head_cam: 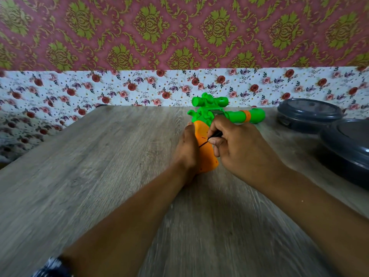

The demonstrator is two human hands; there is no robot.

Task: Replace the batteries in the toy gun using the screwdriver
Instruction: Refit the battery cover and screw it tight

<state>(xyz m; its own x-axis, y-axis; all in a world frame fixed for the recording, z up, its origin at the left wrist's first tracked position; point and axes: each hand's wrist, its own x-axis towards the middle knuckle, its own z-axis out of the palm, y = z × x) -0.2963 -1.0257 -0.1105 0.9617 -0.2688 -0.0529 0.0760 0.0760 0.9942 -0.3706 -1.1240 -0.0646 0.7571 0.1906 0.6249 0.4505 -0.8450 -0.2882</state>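
A toy gun (225,113) with a green body, a green scope and an orange grip (206,154) lies on the wooden table (99,166), barrel pointing right. My left hand (186,150) holds the orange grip from its left side. In my right hand (241,148) is a thin black screwdriver (209,139), pinched between thumb and fingers. Its tip rests on the face of the orange grip. No batteries are in view.
Two dark grey lidded containers stand at the table's right edge, one at the back (308,114) and a larger one nearer (347,150). A floral wall strip (139,88) runs behind the table. A patterned cloth (26,124) lies off the table's left side.
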